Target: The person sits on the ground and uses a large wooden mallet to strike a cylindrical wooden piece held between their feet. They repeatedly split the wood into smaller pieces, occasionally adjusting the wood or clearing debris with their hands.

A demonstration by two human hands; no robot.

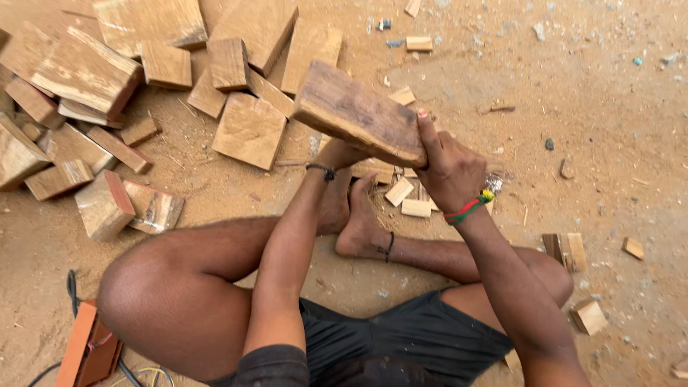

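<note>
This looks like a rough woodworking yard or workshop floor, probably outdoors, though the downward view shows no walls or roof to settle it. The ground is bare sandy earth strewn with sawdust, splinters and grit. A loose heap of sawn pale-brown timber blocks, squared and of many sizes, lies piled at the upper left, with flat square offcuts beside it. Small pale wooden chips and short cut pieces are scattered around the bare feet of a person sitting cross-legged on the ground. An orange-bodied tool with black cable lies at the lower left.
</note>
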